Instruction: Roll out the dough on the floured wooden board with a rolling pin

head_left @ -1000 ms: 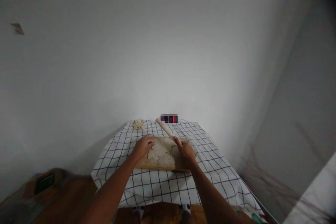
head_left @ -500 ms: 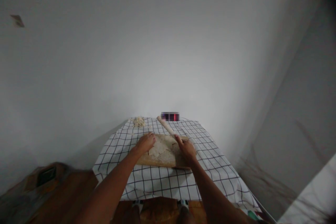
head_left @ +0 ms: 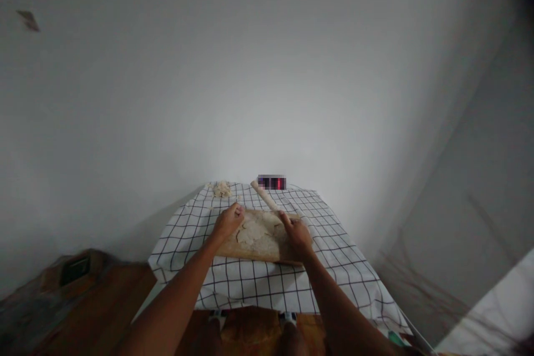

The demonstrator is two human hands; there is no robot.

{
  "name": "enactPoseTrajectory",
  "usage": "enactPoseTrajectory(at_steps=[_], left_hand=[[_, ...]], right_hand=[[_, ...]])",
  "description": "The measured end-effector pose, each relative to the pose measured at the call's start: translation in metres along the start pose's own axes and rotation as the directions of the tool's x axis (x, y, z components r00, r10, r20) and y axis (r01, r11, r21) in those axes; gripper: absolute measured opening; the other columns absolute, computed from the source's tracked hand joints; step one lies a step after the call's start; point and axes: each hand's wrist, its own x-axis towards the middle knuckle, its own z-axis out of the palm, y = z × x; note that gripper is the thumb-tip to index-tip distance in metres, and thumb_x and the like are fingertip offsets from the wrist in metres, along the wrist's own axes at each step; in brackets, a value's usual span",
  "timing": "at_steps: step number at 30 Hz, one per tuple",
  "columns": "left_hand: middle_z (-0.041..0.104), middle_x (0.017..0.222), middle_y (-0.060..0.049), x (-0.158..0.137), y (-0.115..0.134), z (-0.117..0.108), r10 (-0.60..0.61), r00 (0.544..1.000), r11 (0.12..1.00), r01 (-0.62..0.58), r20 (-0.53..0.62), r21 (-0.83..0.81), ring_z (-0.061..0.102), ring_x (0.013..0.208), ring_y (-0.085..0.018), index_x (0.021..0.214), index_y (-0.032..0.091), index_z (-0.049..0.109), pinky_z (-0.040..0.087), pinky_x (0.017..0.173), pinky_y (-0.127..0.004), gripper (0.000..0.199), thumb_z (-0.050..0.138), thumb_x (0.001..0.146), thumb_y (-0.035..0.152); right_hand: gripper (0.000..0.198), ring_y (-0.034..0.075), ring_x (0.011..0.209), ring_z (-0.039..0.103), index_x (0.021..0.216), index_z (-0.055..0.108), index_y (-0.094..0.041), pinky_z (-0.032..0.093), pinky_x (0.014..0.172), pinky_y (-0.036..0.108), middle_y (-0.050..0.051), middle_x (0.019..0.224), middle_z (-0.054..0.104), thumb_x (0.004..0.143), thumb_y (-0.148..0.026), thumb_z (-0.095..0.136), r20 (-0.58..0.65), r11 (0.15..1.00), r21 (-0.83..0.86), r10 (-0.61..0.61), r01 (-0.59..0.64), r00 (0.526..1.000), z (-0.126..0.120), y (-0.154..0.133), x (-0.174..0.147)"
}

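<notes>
My right hand (head_left: 297, 233) is closed around the near end of a wooden rolling pin (head_left: 263, 194), which points away toward the back of the table. Below both hands is a wooden board (head_left: 246, 256), dusted with flour. On it lies a thin sheet of dough (head_left: 254, 232) with ragged, cracked edges. My left hand (head_left: 231, 218) is curled into a fist over the board's far left side. Whatever its fingers may hold is too small to make out.
A small heap of dough scraps (head_left: 222, 189) sits at the back left of the checked tablecloth (head_left: 242, 286). Behind the rolling pin stands a dark, blurred-out object (head_left: 272, 182). A white wall (head_left: 267, 78) rises behind the table.
My left hand has shifted slightly left and its fingers are curled tighter, uncovering more of the dough's left edge. My right hand keeps hold of the rolling pin in nearly the same place.
</notes>
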Motion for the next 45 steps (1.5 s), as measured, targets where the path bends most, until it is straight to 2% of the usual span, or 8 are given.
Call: enactPoseTrajectory(at_steps=[5, 11, 15, 21, 26, 33, 39, 45], left_hand=[[0.085, 0.113, -0.006, 0.003, -0.012, 0.003, 0.017, 1.000, 0.990, -0.017, 0.000, -0.143, 0.078, 0.105, -0.022, 0.109, 0.019, 0.077, 0.059, 0.096, -0.031, 0.022, 0.056, 0.104, 0.021], [0.083, 0.133, -0.005, -0.004, -0.003, 0.004, 0.080, 0.993, 0.986, -0.091, 0.085, 0.139, 0.075, 0.125, -0.023, 0.121, 0.024, 0.077, 0.054, 0.111, -0.034, 0.029, 0.051, 0.108, 0.017], [0.077, 0.148, -0.006, -0.010, 0.007, 0.006, 0.045, 0.996, 0.971, -0.062, 0.076, 0.229, 0.073, 0.132, -0.023, 0.133, 0.025, 0.070, 0.054, 0.109, -0.034, 0.039, 0.044, 0.109, 0.010], [0.081, 0.137, -0.009, -0.015, 0.018, 0.006, -0.065, 0.998, 0.979, 0.059, 0.024, 0.193, 0.077, 0.113, -0.024, 0.141, 0.024, 0.063, 0.055, 0.097, -0.035, 0.038, 0.037, 0.114, 0.015], [0.082, 0.132, -0.006, -0.016, 0.020, 0.005, -0.065, 0.998, 0.983, 0.061, 0.012, 0.172, 0.078, 0.115, -0.024, 0.132, 0.027, 0.066, 0.055, 0.096, -0.032, 0.030, 0.040, 0.116, 0.024], [0.082, 0.116, -0.005, -0.009, 0.007, 0.008, -0.057, 0.996, 0.993, 0.050, -0.074, -0.104, 0.078, 0.102, -0.024, 0.125, 0.026, 0.071, 0.058, 0.093, -0.034, 0.028, 0.051, 0.106, 0.021], [0.082, 0.103, -0.007, -0.001, -0.001, 0.006, -0.080, 0.993, 0.904, 0.037, -0.084, -0.426, 0.079, 0.100, -0.023, 0.098, 0.021, 0.073, 0.063, 0.100, -0.035, 0.019, 0.060, 0.087, 0.012], [0.082, 0.111, -0.010, -0.016, 0.008, 0.002, -0.137, 0.962, 0.989, 0.120, -0.238, -0.082, 0.078, 0.108, -0.026, 0.095, 0.019, 0.078, 0.060, 0.102, -0.038, 0.018, 0.060, 0.097, 0.014]], right_hand=[[0.087, 0.028, 0.090, 0.077, 0.097, 0.087, -0.024, 0.048, 0.077, 0.032, 0.011, 0.092, 0.083, 0.113, -0.087, 0.028, 0.039, 1.000, -0.024, 0.008, -0.007, 0.999, 0.001, 0.003, 0.004], [0.087, 0.029, 0.095, 0.078, 0.097, 0.086, -0.024, 0.047, 0.077, 0.032, 0.012, 0.096, 0.084, 0.114, -0.086, 0.028, 0.043, 0.999, -0.047, -0.005, 0.007, 0.999, 0.001, 0.003, 0.006], [0.088, 0.028, 0.091, 0.077, 0.091, 0.083, -0.024, 0.044, 0.074, 0.033, 0.011, 0.093, 0.083, 0.113, -0.087, 0.027, 0.034, 0.999, -0.039, -0.011, 0.012, 0.999, 0.000, 0.001, 0.002], [0.087, 0.028, 0.093, 0.078, 0.093, 0.083, -0.023, 0.045, 0.076, 0.032, 0.012, 0.095, 0.083, 0.113, -0.087, 0.028, 0.051, 0.999, -0.029, 0.019, -0.017, 0.999, -0.003, -0.004, -0.002], [0.086, 0.030, 0.100, 0.079, 0.103, 0.087, -0.023, 0.049, 0.080, 0.033, 0.014, 0.101, 0.085, 0.114, -0.086, 0.029, 0.058, 0.998, -0.052, 0.031, -0.028, 0.998, -0.005, -0.007, -0.002], [0.086, 0.031, 0.103, 0.080, 0.107, 0.088, -0.022, 0.051, 0.082, 0.034, 0.015, 0.104, 0.086, 0.114, -0.085, 0.029, 0.053, 0.997, -0.063, 0.042, -0.039, 0.998, -0.005, -0.007, -0.001], [0.087, 0.029, 0.100, 0.080, 0.103, 0.087, -0.023, 0.050, 0.081, 0.032, 0.013, 0.099, 0.085, 0.114, -0.086, 0.028, 0.067, 0.997, -0.059, 0.044, -0.040, 0.997, -0.005, -0.007, 0.001], [0.087, 0.029, 0.100, 0.080, 0.100, 0.087, -0.022, 0.049, 0.081, 0.032, 0.013, 0.100, 0.084, 0.115, -0.085, 0.028, 0.060, 0.998, -0.063, 0.024, -0.020, 0.998, -0.006, -0.008, -0.001]])
